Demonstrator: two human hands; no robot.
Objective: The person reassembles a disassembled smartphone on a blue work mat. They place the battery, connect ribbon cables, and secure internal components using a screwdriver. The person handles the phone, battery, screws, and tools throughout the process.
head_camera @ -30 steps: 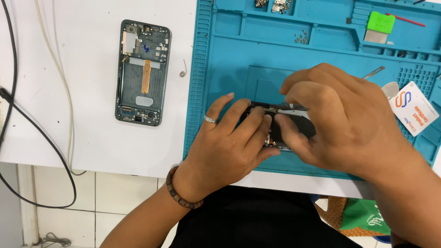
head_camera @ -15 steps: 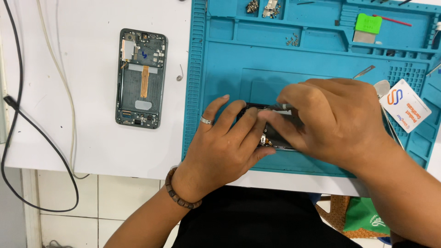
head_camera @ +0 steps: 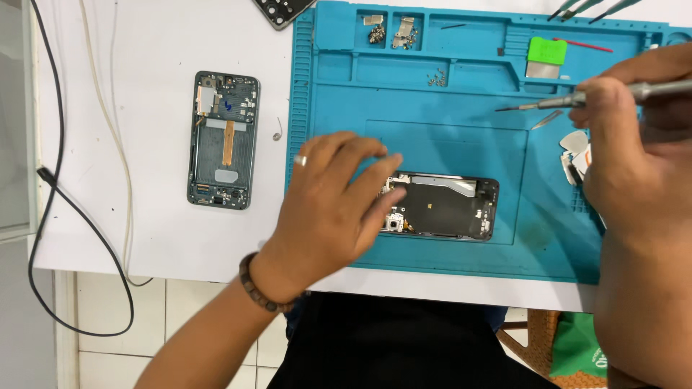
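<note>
Currently: my left hand (head_camera: 328,209), fingers spread, is steadying the phone (head_camera: 443,207) mid-mat (head_camera: 331,86); my right hand (head_camera: 634,166) is gripping a screwdriver (head_camera: 577,101) — its tip risks slipping, scratching boards.

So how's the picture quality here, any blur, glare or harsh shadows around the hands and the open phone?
Head view: light is even and soft, with only faint shadows on the blue mat. The left hand is smeared by motion blur at its fingertips; the right hand looms large and slightly soft near the lens, holding a screwdriver. The opened phone is sharp, with mild sheen.
</note>
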